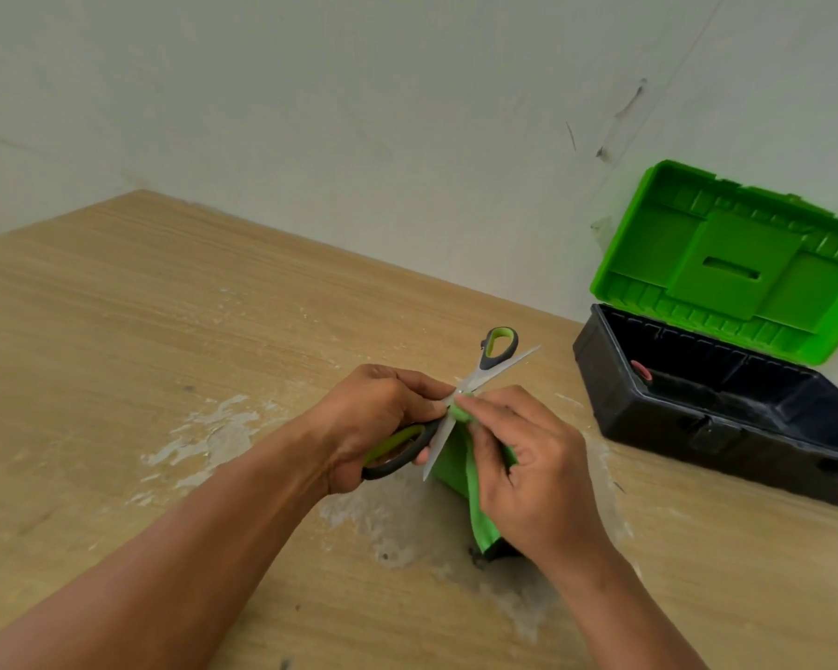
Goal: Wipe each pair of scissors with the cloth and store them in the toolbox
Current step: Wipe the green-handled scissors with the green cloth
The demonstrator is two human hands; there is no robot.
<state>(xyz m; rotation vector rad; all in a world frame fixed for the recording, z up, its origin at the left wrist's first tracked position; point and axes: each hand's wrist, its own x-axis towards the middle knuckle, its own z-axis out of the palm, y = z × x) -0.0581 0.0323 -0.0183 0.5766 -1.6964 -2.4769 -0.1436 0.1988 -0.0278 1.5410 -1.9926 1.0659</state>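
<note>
Green-handled steel scissors (485, 365) wiped over the wooden table (165, 331).
Left hand (373, 418) grips a handle; right hand (528, 466) pinches limp green cloth (456, 471) at the pivot. Stiff, probably sharp blades: hold the handles. Open black plastic toolbox (697, 427) at two o'clock.

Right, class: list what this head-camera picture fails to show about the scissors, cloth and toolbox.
Head view, toolbox: right end cut off by the frame edge; its near wall hides part of the floor inside.
Head view, reddish item inside it: too small to identify.
Head view, scissors: left hand covers one handle; cloth and right hand cover the blades near the pivot.
</note>
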